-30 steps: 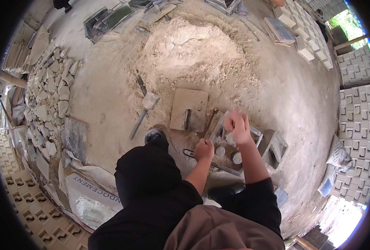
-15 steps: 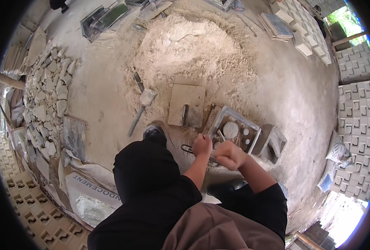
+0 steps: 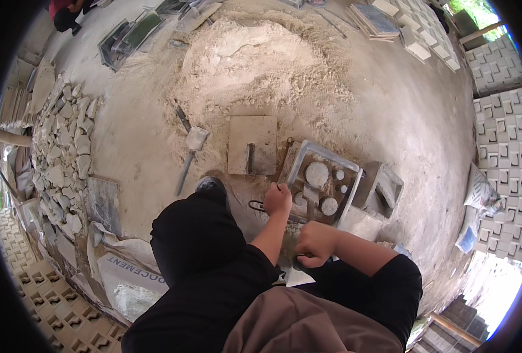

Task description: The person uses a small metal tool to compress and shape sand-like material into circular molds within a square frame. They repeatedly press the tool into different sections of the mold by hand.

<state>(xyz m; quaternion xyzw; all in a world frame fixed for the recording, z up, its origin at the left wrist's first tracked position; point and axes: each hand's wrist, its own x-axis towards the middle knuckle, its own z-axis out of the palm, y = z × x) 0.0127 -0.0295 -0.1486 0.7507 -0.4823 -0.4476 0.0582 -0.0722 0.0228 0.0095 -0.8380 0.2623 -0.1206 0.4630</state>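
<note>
I squat over a square metal mould (image 3: pixel 299 160) on the ground, with round and square inserts (image 3: pixel 317 173) standing inside it. My left hand (image 3: pixel 278 199) is closed on the mould's near left corner, beside a dark wire loop (image 3: pixel 257 206). Drawn back toward my body, just short of the mould's near edge, my right hand (image 3: pixel 312 244) is a closed fist. I cannot see anything inside that fist.
Beyond the mould are a pale sand heap (image 3: pixel 261 59), a flat board with a float (image 3: pixel 252 144) and a trowel (image 3: pixel 190 150). A second mould (image 3: pixel 384 185) sits to the right. Patterned blocks (image 3: pixel 502 135) line the right side, broken stone (image 3: pixel 61 159) the left, a bag (image 3: pixel 128 282) near me.
My right hand was raised over the mould with something pale in it; it has come down and back toward my body as a fist. My left hand has stayed on the mould's corner.
</note>
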